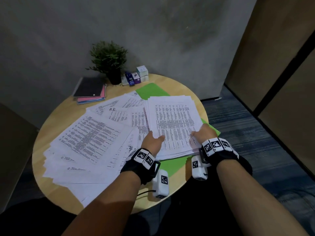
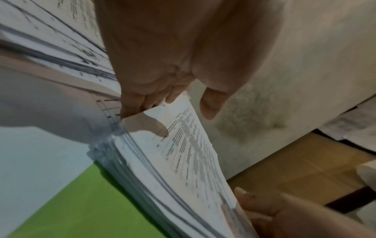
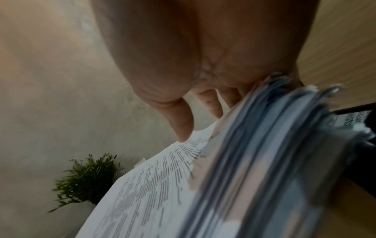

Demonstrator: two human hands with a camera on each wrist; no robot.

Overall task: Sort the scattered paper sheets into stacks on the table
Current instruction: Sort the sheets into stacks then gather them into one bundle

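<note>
White printed sheets are what I've got in both hands: a thick stack of paper [image 1: 172, 123] sits on the right side of the round wooden table [image 1: 172, 184], over a green folder [image 1: 170, 165], with my left hand [image 1: 153, 140] pinching its near-left edge, fingers under and thumb on top, and my right hand [image 1: 202, 132] gripping the near-right corner the same way. Loose sheets [image 1: 88, 140] are fanned out across the left half, overlapping each other, and a potted plant [image 1: 109, 60] plus some notebooks [image 1: 89, 90] sit at the far edge.
</note>
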